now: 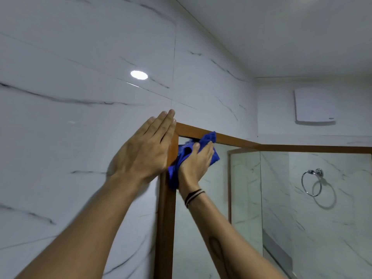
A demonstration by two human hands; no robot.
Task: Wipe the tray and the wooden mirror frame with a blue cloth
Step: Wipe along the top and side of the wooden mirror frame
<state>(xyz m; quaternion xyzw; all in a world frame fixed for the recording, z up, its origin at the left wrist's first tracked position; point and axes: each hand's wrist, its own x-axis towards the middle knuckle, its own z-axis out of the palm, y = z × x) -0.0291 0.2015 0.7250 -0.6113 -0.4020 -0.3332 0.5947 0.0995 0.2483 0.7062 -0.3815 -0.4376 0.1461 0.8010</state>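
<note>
The wooden mirror frame (237, 140) runs across the wall, its top left corner near the middle of the view and its left upright (166, 228) going down. My left hand (145, 150) lies flat with fingers together against the wall and the frame's top left corner. My right hand (196, 164) presses a bunched blue cloth (209, 137) against the inside of that corner, just under the top rail. The tray is not in view.
White marble-look tiles (80, 97) cover the wall left of and above the mirror. The mirror glass (302, 198) reflects a chrome towel ring (311, 183) and a shower screen. A white box (315, 106) hangs high on the right wall.
</note>
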